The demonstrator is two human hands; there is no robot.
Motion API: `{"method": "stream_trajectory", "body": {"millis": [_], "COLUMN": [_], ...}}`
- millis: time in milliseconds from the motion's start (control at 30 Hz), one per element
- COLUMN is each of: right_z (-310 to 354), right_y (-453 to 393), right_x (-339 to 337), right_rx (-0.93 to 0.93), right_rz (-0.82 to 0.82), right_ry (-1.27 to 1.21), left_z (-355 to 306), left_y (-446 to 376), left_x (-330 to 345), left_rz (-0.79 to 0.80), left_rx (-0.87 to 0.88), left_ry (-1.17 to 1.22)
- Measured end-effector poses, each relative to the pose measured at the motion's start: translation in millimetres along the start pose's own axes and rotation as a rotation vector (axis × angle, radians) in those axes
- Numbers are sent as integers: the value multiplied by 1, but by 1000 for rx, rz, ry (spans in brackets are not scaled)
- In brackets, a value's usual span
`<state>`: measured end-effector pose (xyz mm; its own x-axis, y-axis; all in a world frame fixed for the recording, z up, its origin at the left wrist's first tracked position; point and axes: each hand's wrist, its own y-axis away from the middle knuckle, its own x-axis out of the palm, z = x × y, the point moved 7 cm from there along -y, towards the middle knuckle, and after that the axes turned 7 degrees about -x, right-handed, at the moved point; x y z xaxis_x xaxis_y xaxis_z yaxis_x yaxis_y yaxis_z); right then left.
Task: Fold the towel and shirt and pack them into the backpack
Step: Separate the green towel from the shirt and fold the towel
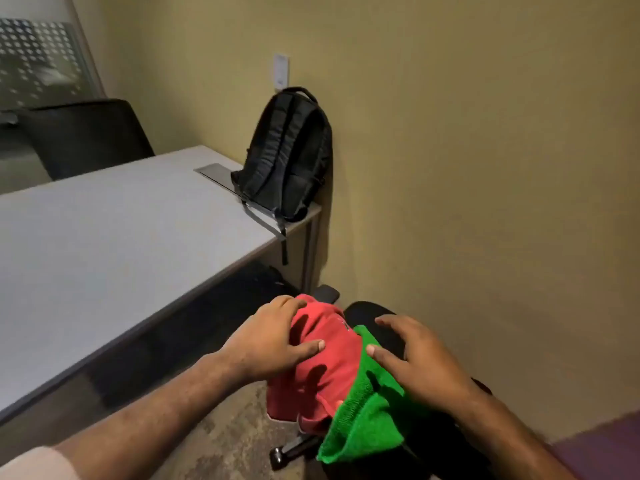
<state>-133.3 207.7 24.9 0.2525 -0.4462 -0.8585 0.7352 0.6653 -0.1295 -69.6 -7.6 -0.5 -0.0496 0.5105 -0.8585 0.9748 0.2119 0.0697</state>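
Note:
A red shirt (325, 362) and a green towel (363, 424) lie crumpled together on the seat of a black office chair (381, 317) at the bottom middle. My left hand (273, 337) rests on the red shirt with fingers spread, thumb pressing the cloth. My right hand (419, 358) lies on the green towel's upper edge, fingers apart. A black backpack (287, 157) stands upright on the far right corner of the table, leaning on the wall, its straps facing me.
The grey table (104, 244) stretches to the left, with a metal cable flap (216, 173) beside the backpack. A dark chair (86, 136) stands behind it. The beige wall (485, 168) is close on the right. Patterned carpet (228, 431) lies below.

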Motion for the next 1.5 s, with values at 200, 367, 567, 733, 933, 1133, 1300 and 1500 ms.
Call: {"method": "stream_trajectory", "body": {"millis": [200,367,567,733,933,1133,1300,1500], "right_z": [-45,-61,-61,-58,-40,-27,-27,-21], "right_y": [41,64,52,41,15,0,-13,-35], "right_x": [20,45,38,26,4,42,66,36], "right_rx": [101,158,189,246,210,57,59,105], "right_rz": [210,402,19,-176,-408,146,259,-102], "right_ry": [-151,-168,-164,-350,-687,-523,-386,-311], "left_z": [-8,-10,-11,-13,-22,-39,-31,-9], "left_y": [8,13,4,-4,0,9,11,22], "left_x": [34,39,43,31,8,-22,-36,-54], "left_rz": [-8,-109,-72,-91,-274,-248,-244,-324], "left_rx": [-178,-385,-414,-373,-285,-128,-106,-111], "left_ry": [-58,-81,-23,-43,382,616,644,661]}}
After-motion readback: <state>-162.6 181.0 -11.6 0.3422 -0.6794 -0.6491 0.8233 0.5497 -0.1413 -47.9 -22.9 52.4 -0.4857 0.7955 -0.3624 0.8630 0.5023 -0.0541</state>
